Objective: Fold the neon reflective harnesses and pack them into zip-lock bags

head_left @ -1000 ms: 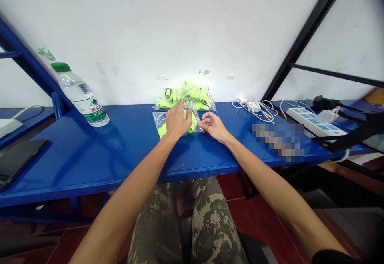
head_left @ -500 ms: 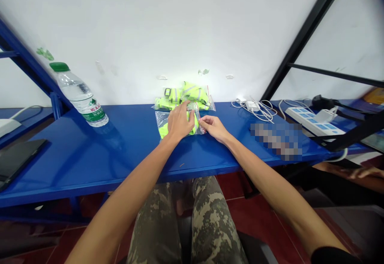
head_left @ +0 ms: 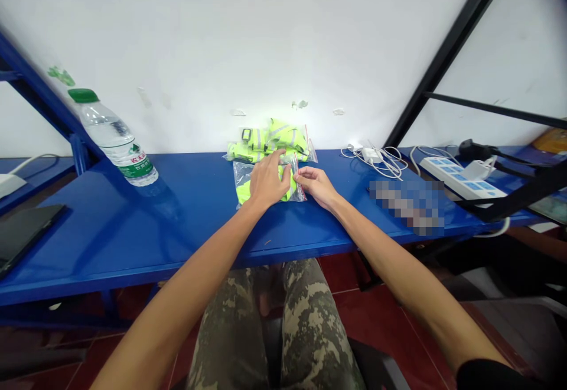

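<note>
A clear zip bag (head_left: pixel 268 183) with a red-edged seal lies on the blue bench (head_left: pixel 186 218), with neon yellow reflective fabric inside. My left hand (head_left: pixel 267 181) presses over the bag, its fingertips at the bag's upper edge. My right hand (head_left: pixel 315 186) pinches the red seal at the bag's right side between finger and thumb. Just behind lies a second clear bag (head_left: pixel 270 142) of folded neon yellow hi-vis clothing with grey reflective stripes, which neither hand touches.
A water bottle (head_left: pixel 113 136) with a green cap lies tilted on the bench at left, near a dark tablet (head_left: pixel 22 236). White cables and a charger (head_left: pixel 376 159) and a power strip (head_left: pixel 460 177) sit at right. A pixelated patch (head_left: pixel 407 207) covers part of the bench.
My left hand has slid slightly right over the bag. The bag's seal now stands more upright near my right fingertips. The whole view has shifted slightly.
</note>
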Demonstrator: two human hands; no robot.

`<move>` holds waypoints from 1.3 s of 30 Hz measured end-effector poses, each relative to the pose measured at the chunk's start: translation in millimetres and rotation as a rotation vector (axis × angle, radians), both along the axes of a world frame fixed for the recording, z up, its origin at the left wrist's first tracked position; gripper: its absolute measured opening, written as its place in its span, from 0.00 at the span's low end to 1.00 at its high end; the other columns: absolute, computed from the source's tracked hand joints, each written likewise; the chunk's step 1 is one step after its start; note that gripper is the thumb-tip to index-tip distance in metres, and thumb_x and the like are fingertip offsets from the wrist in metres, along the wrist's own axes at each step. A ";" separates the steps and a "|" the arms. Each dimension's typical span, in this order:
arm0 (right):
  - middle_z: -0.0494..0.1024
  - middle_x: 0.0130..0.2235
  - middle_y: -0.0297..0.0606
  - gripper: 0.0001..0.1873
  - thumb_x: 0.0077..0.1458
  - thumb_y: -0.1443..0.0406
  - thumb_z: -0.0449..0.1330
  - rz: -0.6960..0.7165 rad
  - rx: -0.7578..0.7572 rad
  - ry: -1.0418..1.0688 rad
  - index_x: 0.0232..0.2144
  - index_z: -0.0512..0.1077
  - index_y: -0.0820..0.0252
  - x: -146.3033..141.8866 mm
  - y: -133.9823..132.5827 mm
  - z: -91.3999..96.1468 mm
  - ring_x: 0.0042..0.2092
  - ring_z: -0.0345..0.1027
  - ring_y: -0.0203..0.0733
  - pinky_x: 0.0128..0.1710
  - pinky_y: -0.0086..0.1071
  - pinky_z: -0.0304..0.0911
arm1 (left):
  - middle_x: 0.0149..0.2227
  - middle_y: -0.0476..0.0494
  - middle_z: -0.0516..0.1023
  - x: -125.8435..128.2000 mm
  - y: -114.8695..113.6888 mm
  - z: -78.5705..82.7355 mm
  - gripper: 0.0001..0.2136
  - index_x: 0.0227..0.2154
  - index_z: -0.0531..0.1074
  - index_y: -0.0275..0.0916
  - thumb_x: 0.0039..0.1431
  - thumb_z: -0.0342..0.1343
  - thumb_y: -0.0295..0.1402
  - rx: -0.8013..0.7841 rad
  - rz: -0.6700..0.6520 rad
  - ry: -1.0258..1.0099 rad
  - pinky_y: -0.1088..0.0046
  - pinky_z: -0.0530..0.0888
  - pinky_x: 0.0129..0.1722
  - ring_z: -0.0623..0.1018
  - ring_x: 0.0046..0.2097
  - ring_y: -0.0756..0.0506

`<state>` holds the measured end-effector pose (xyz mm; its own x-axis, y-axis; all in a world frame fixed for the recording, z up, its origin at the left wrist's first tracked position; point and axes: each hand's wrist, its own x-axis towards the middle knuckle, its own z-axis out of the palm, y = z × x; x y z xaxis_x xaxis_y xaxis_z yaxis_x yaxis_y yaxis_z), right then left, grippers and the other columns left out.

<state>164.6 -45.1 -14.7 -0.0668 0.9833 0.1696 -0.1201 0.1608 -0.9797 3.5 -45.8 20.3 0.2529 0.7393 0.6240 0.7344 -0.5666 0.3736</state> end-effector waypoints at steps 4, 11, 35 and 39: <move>0.72 0.25 0.30 0.20 0.37 0.54 0.72 -0.015 -0.001 0.008 0.27 0.72 0.59 0.1 0.9 -0.1 0.27 0.61 0.32 0.27 0.28 0.57 | 0.47 0.37 0.77 1.1 -0.2 -2.5 0.20 0.57 0.64 0.38 0.64 0.48 0.37 0.008 -0.021 0.010 0.59 0.69 0.53 0.75 0.51 0.38; 0.72 0.25 0.30 0.18 0.37 0.55 0.72 -0.058 0.050 -0.019 0.26 0.72 0.59 0.2 1.7 -1.2 0.27 0.62 0.33 0.29 0.28 0.58 | 0.49 0.37 0.77 2.2 0.8 -5.7 0.20 0.58 0.64 0.38 0.65 0.48 0.38 0.023 -0.024 0.015 0.59 0.68 0.53 0.75 0.51 0.38; 0.76 0.26 0.32 0.21 0.33 0.55 0.76 -0.048 0.000 0.154 0.26 0.75 0.60 0.3 2.7 1.0 0.29 0.67 0.34 0.32 0.29 0.63 | 0.47 0.38 0.78 3.2 1.2 -8.9 0.21 0.58 0.64 0.36 0.63 0.50 0.35 0.076 -0.056 0.057 0.60 0.70 0.49 0.76 0.49 0.39; 0.76 0.25 0.32 0.21 0.30 0.57 0.77 -0.038 -0.018 0.154 0.25 0.74 0.61 0.0 3.6 1.5 0.28 0.66 0.33 0.31 0.29 0.62 | 0.50 0.37 0.77 4.0 0.9 -8.7 0.21 0.58 0.63 0.36 0.63 0.49 0.35 0.077 -0.057 0.079 0.59 0.69 0.50 0.75 0.50 0.38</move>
<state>164.6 -41.5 -13.2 -0.0041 0.9875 0.1575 -0.2629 0.1509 -0.9529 7.4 -44.9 11.5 0.3436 0.6729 0.6551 0.7259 -0.6329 0.2694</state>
